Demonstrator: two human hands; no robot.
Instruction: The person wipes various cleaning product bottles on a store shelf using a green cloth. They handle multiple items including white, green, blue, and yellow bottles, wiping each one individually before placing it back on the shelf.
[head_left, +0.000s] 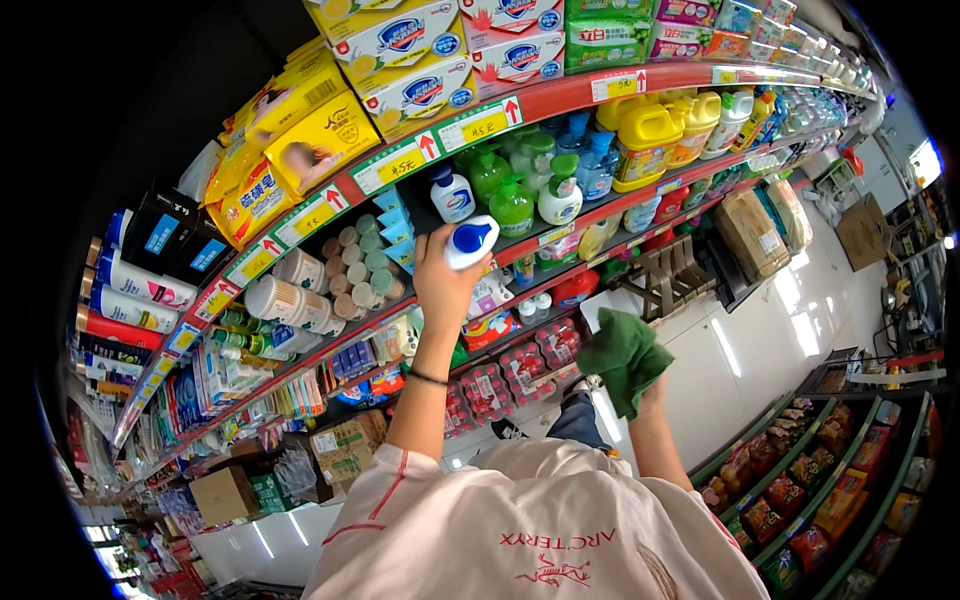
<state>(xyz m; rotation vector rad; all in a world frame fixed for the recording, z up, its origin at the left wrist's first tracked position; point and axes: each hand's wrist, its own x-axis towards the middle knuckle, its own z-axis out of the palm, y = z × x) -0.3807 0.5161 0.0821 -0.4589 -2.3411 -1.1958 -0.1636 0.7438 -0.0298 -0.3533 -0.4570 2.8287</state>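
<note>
My left hand (439, 281) grips a white bottle with a blue top (472, 241), held tilted in front of the shelf's edge. Just behind it on the shelf stands a similar white pump bottle with a dark blue head (451, 196). Green pump bottles (511, 206) and a white one with a green pump (560, 191) are beside it to the right. A bunched green cloth (626, 356) hangs from my right hand (654, 397), which is partly hidden by it, low and away from the shelf.
Boxed soap (420, 94) fills the shelf above. Blue packets (394, 225) and toothpick tubs (274, 300) line the shelf at left. Yellow jugs (649, 139) stand at right. Below are shrink-wrapped red bottles (487, 390). Behind me at right is a snack rack (787, 487).
</note>
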